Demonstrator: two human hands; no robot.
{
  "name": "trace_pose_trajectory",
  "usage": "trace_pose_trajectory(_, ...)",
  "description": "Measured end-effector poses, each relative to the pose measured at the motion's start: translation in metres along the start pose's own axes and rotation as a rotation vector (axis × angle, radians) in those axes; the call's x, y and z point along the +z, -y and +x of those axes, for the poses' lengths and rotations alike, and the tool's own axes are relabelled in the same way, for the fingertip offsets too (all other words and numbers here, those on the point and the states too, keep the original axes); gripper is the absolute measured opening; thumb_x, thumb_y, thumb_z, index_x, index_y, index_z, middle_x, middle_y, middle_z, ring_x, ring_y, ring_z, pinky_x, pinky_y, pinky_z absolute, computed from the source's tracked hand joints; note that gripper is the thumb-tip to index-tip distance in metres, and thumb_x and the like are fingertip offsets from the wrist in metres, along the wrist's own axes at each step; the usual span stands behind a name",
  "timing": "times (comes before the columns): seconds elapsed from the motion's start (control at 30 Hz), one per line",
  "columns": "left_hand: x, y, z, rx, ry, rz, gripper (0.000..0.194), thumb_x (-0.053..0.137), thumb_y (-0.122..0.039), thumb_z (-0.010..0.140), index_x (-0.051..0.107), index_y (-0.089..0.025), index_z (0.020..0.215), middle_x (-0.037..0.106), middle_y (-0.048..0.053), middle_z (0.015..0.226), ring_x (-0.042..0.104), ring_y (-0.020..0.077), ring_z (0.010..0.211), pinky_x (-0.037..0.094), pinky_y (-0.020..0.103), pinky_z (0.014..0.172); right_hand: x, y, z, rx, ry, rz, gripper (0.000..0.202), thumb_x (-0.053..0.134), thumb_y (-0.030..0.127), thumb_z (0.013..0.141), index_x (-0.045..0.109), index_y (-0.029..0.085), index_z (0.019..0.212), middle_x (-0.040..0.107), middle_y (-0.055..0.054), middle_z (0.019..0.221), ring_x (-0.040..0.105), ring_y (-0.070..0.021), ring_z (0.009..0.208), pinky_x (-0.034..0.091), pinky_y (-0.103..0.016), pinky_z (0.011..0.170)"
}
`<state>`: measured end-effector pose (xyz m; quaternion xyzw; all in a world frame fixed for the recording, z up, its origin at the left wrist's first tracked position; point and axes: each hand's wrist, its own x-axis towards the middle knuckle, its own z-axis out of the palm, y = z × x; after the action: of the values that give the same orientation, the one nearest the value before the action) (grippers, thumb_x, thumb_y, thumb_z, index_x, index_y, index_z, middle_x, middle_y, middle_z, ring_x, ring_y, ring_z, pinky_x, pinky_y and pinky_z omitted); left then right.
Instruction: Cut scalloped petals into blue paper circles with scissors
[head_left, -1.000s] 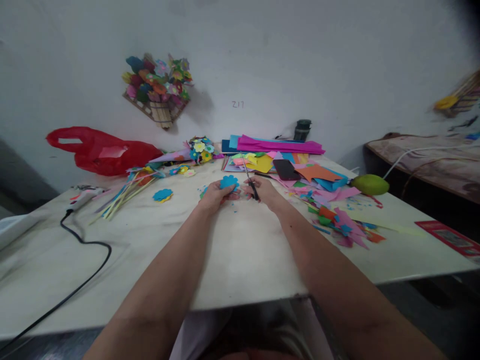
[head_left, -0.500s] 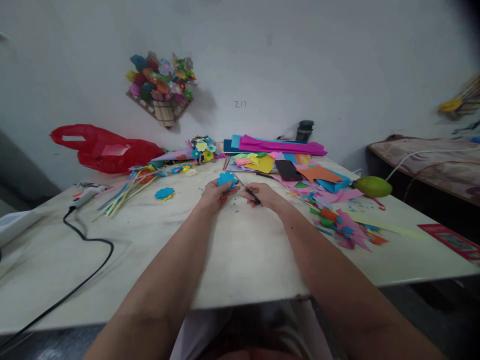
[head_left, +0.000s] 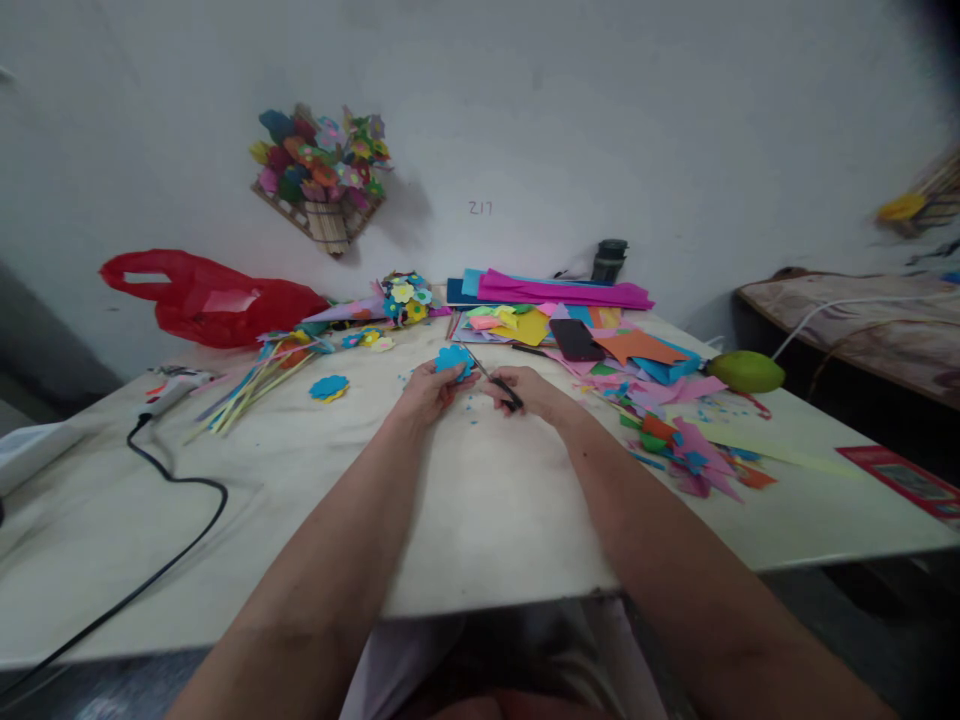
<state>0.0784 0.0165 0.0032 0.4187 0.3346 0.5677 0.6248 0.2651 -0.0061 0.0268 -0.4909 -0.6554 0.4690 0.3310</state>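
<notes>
Between the fingers of my left hand is a blue flower-shaped cutout with a scalloped edge. My right hand is closed around black-handled scissors. Their blades point up and left, at the cutout's right edge; whether they touch it is too small to tell. Tiny blue scraps lie on the table just below the hands. To the left, another blue scalloped cutout rests on a yellow one.
Colored sheets and a phone lie behind my right hand, paper scraps to the right. Thin strips, a red plastic bag and a glue gun with a black cord occupy the left side.
The scissors' handles have spread slightly and tilted in my right hand. My left hand and the blue cutout have barely moved.
</notes>
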Motion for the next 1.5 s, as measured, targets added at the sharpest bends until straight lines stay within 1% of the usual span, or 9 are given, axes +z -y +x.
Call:
trace_pose_trajectory(0.23,0.002,-0.002,-0.002,-0.016,0.007,-0.009,0.014,0.076,-0.006,0.071,0.072,-0.009,0.084,0.076,0.009,0.088,0.074,0.0188,0.078,0.063,0.031,0.081,0.0,-0.001,0.002,0.024,0.015,-0.019,0.018,0.058,0.013,0.095,0.059,0.017,0.078,0.059,0.005,0.053,0.05,-0.0062,0.038,0.028,-0.017,0.034)
trace_pose_trajectory(0.37,0.0,-0.001,-0.001,0.0,0.035,0.01,0.015,0.08,-0.009,0.07,0.071,-0.011,0.082,0.075,0.009,0.087,0.073,0.0182,0.076,0.063,0.032,0.082,0.001,0.004,-0.001,0.033,0.009,-0.015,0.02,0.061,0.015,0.095,0.058,0.017,0.075,0.056,0.005,0.051,0.048,-0.0061,0.037,0.028,-0.017,0.035)
trace_pose_trajectory(0.53,-0.003,0.002,0.003,0.013,0.043,0.02,0.018,0.081,-0.011,0.07,0.071,-0.013,0.084,0.075,0.009,0.089,0.073,0.0197,0.079,0.063,0.038,0.086,0.003,0.008,-0.005,0.021,-0.002,0.001,0.021,0.065,0.015,0.092,0.057,0.017,0.073,0.055,0.005,0.049,0.045,-0.0058,0.036,0.028,-0.017,0.035)
trace_pose_trajectory(0.7,-0.002,0.002,0.003,0.021,0.033,0.013,0.022,0.084,-0.012,0.066,0.072,-0.012,0.084,0.076,0.01,0.089,0.073,0.0207,0.08,0.062,0.038,0.085,0.004,0.009,-0.008,0.011,-0.013,0.01,0.016,0.067,0.015,0.09,0.059,0.016,0.076,0.054,0.006,0.05,0.045,-0.0052,0.036,0.029,-0.016,0.035)
trace_pose_trajectory(0.83,-0.001,0.002,0.003,0.02,0.019,0.008,0.023,0.085,-0.012,0.064,0.072,-0.012,0.083,0.076,0.011,0.09,0.074,0.0243,0.087,0.062,0.04,0.087,0.004,0.008,-0.008,-0.023,-0.008,0.018,0.016,0.069,0.018,0.089,0.06,0.016,0.075,0.053,0.006,0.05,0.045,-0.0051,0.038,0.03,-0.016,0.035)
trace_pose_trajectory(1.1,-0.001,0.002,0.002,0.011,0.0,-0.012,0.026,0.086,-0.011,0.063,0.07,-0.012,0.084,0.076,0.013,0.095,0.074,0.029,0.098,0.061,0.045,0.092,0.003,0.006,-0.006,-0.039,0.003,0.028,0.014,0.071,0.021,0.084,0.06,0.017,0.076,0.053,0.006,0.052,0.045,-0.006,0.041,0.033,-0.016,0.039)
trace_pose_trajectory(1.3,0.0,0.001,0.002,0.021,0.007,-0.004,0.024,0.084,-0.011,0.064,0.071,-0.011,0.083,0.076,0.013,0.092,0.074,0.029,0.097,0.061,0.044,0.092,0.002,0.004,-0.007,-0.041,-0.001,0.018,0.006,0.065,0.019,0.086,0.063,0.016,0.082,0.053,0.005,0.053,0.046,-0.0062,0.042,0.033,-0.017,0.04)
trace_pose_trajectory(1.4,0.001,0.001,0.002,0.028,0.001,-0.006,0.022,0.083,-0.011,0.065,0.071,-0.01,0.083,0.076,0.012,0.09,0.075,0.0274,0.093,0.061,0.043,0.093,0.002,0.003,-0.006,-0.044,0.005,0.025,0.008,0.067,0.02,0.085,0.062,0.016,0.081,0.054,0.005,0.053,0.046,-0.0059,0.042,0.031,-0.016,0.039)
trace_pose_trajectory(1.5,0.001,0.0,0.001,0.02,-0.008,-0.012,0.021,0.081,-0.01,0.067,0.071,-0.009,0.085,0.076,0.011,0.088,0.075,0.024,0.088,0.062,0.038,0.09,0.002,0.001,-0.004,-0.046,0.019,0.033,0.012,0.07,0.024,0.083,0.062,0.016,0.079,0.053,0.006,0.052,0.045,-0.0058,0.041,0.031,-0.016,0.038)
